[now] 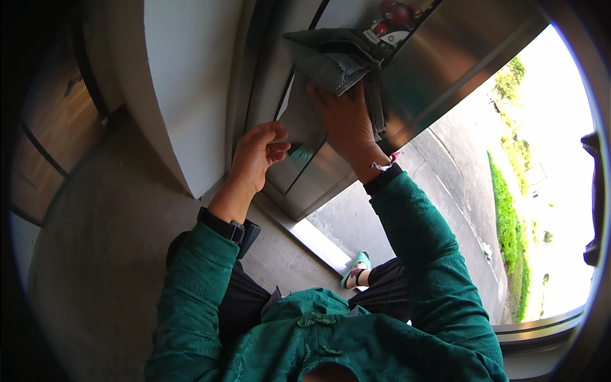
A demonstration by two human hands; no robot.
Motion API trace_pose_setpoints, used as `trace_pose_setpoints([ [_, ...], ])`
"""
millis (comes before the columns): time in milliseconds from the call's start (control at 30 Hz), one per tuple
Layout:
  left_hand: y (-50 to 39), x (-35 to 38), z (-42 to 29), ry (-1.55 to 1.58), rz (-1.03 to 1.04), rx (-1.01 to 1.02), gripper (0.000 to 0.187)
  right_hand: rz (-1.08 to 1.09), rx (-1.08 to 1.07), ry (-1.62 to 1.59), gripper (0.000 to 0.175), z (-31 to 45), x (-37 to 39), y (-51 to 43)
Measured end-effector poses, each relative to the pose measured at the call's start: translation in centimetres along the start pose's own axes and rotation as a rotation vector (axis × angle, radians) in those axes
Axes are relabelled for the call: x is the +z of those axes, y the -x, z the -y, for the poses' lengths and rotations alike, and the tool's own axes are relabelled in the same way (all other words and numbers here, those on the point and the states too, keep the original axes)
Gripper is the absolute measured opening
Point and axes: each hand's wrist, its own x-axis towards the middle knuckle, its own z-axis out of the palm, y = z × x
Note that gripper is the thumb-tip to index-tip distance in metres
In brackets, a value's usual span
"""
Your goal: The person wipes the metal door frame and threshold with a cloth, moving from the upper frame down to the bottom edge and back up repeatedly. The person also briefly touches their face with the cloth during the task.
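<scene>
My right hand (pixel 346 117) is against a grey folded cloth (pixel 334 57), its fingertips partly hidden beneath the fabric, on the face of a brushed-metal door panel (pixel 439 62). Some folds of the cloth hang down beside the wrist. My left hand (pixel 261 153) is raised in front of the metal near the frame, fingers curled loosely, with nothing seen in it. Above the cloth, a dark red round object (pixel 400 14) shows beside a white-and-red piece; I cannot tell what it is.
A white wall edge (pixel 191 95) stands to the left of the metal frame. A metal sill (pixel 320 243) crosses the floor by my green shoe (pixel 360 262). Outside at the right lie concrete paving (pixel 429 176) and green plants (pixel 506 205). A wood-coloured panel (pixel 52 129) is at the far left.
</scene>
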Motion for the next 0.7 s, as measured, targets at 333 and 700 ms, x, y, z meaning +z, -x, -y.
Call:
trace_pose_setpoints([
  [333, 0.5, 0.2, -0.8, -0.005, 0.008, 0.010, 0.026, -0.114, -0.112, -0.198, 0.047, 6.2, 6.2, 1.7],
  [700, -0.1, -1.6, -3.2, 0.110, -0.126, 0.173, 0.023, 0.169, -0.236, 0.062, 0.019, 2.3, -4.9, -4.9],
])
